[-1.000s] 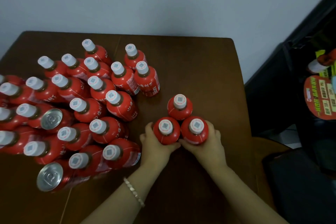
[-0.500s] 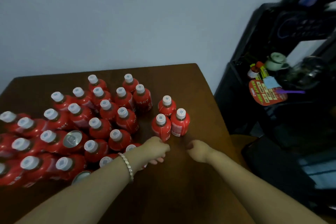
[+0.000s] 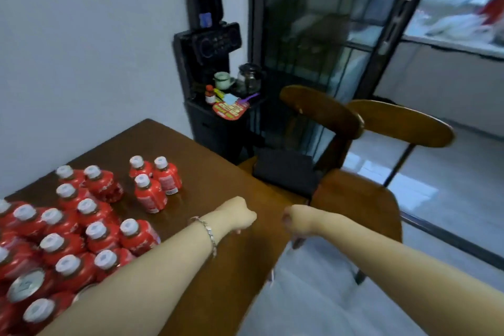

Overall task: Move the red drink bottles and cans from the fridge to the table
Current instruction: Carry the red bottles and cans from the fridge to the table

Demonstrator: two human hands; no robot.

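1. Judged step: both hands are free, so a trip to the fridge (not in view) comes next.
2. To do it well, turn off without the left forearm sweeping the pack [image 3: 81, 226] close beneath it. Carry only what stays upright. Set new ones on bare desk [image 3: 218, 172] by the right edge.
3. Left hand [image 3: 237, 215]: loosely curled, holding nothing, above the desk near its right edge.
4. Right hand [image 3: 298, 219]: likewise empty, just past that edge, near a chair [image 3: 354, 199].
5. Three bottles [image 3: 152, 185] stand upright toward the far right corner, apart from both hands, beyond the left one.
6. The pack and a can [image 3: 26, 285] crowd the left side.
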